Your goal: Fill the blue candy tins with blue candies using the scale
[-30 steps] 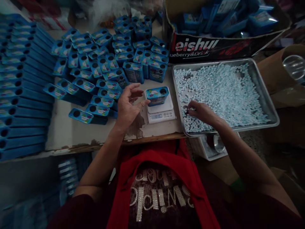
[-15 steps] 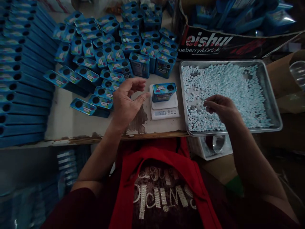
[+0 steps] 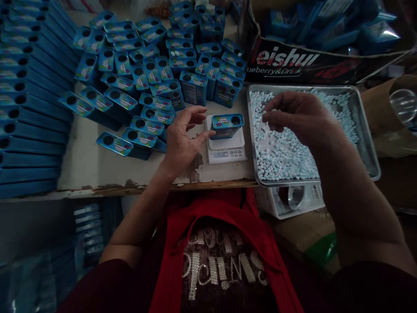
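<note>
A blue tin (image 3: pixel 227 126) with a round hole in its top stands upright on a small white digital scale (image 3: pixel 228 155), whose display is lit. My left hand (image 3: pixel 185 139) is just left of the tin, thumb and fingers apart, the thumb tip close to the tin's side; whether it touches I cannot tell. Over the metal tray (image 3: pixel 369 130) of small pale blue and white candies (image 3: pixel 286 156), my right hand (image 3: pixel 298 115) is raised with thumb and fingers pinched together. A pale speck shows by those fingertips, too small to tell whether it is held.
Many blue tins with open holes (image 3: pixel 120 98) crowd the table left and behind the scale. A long stacked row of them (image 3: pixel 29 130) lines the far left. Behind the tray is a black printed carton (image 3: pixel 289 61) of blue packs. A white basket (image 3: pixel 280 202) sits below the tray.
My right hand has risen and moved away from the candies toward the tray's back. My left hand has shifted slightly right with the view. The tin remains on the scale.
</note>
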`<state>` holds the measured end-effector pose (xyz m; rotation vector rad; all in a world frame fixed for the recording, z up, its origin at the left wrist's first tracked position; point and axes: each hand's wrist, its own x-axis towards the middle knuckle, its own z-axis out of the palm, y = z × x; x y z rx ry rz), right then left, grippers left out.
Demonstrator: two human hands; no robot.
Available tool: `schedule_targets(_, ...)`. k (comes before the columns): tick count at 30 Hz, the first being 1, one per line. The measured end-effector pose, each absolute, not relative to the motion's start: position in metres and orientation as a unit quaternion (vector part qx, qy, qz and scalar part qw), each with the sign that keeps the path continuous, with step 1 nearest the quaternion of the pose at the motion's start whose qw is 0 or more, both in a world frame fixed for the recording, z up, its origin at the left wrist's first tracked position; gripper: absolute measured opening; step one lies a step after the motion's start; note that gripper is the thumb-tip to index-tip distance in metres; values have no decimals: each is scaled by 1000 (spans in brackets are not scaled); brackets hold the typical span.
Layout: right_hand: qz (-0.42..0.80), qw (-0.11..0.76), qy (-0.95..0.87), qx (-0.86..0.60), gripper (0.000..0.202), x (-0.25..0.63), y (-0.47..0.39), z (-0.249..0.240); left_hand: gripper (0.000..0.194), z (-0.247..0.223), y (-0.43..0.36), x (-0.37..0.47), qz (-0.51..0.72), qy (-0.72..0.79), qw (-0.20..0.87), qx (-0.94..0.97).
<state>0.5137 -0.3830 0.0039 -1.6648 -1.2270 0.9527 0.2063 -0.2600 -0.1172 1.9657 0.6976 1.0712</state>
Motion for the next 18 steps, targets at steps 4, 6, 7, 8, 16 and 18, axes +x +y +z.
schedule_targets(4,378,401,-511,-659,21,504,-368,20,64,-126,-260,210,402,284,405,770)
schedule_targets(6,377,394,-521,-657,19,500,-363,24,64,-128,-260,210,393,290,411,770)
schedule_targets(7,377,392,-525,-655,19,498,-361,25,64,-128,-260,210,388,292,414,770)
schedule_targets(8,377,392,-528,-653,19,496,-360,27,64,-128,-260,209,385,294,416,770)
schedule_targets(16,358,398,-483,-693,20,493,-365,34,72,-129,-255,224,413,282,384,776)
schedule_targets(18,352,409,-482,-691,15,502,-369,31,80,-117,-259,240,401,252,309,825)
